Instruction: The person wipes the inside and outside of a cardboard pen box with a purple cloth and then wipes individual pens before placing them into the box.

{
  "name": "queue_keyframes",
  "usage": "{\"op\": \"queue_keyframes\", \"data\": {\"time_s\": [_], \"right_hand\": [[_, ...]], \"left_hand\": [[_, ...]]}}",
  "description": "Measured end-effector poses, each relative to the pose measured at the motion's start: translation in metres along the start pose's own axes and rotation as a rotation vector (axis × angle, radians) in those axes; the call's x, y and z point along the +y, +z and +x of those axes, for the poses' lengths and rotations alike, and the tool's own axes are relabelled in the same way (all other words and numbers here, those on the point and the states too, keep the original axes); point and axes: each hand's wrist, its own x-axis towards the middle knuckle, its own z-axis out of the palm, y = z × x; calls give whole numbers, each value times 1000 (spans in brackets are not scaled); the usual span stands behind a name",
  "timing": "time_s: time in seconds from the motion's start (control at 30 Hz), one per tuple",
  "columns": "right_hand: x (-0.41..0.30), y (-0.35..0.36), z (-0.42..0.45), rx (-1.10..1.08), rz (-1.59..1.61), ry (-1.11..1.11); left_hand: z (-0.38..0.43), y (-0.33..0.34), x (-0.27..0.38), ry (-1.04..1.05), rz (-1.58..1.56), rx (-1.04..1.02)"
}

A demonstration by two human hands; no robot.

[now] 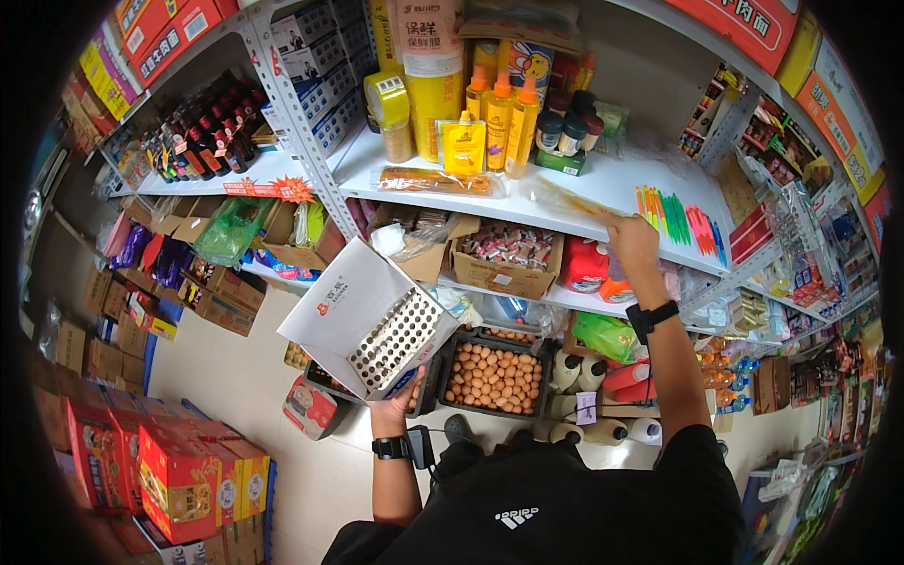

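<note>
My left hand [399,402] supports an open white cardboard box [332,311] from below, tilted in front of the shelves. Inside it, rows of small round dark-centred pieces [395,332] fill a white interior; what they are is too small to tell. At the front edge of the white shelf [452,194], my right hand [632,244] grips the end of a clear plastic packet [565,198] with something amber inside. To the right of this hand lie rows of slim yellow, green, pink and blue sticks [678,215]. Another clear packet with amber contents [438,181] rests farther left.
Yellow spray bottles [498,120], a yellow pouch [464,145], tape rolls [387,99] and dark-lidded jars [568,131] stand on the shelf. Below are a carton of small wrapped pieces [505,272] and a black crate of eggs [494,374]. Red boxes [176,480] are stacked at left.
</note>
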Motion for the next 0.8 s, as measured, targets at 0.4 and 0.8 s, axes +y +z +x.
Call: {"op": "queue_keyframes", "data": {"time_s": [0.4,0.8], "right_hand": [[-46,-66,14,467,230,-238],[-234,-5,101,141,-104,-374]], "left_hand": [[6,-6,-6,-12,-110,-40],[17,-29,1,-156,-192,26]]}}
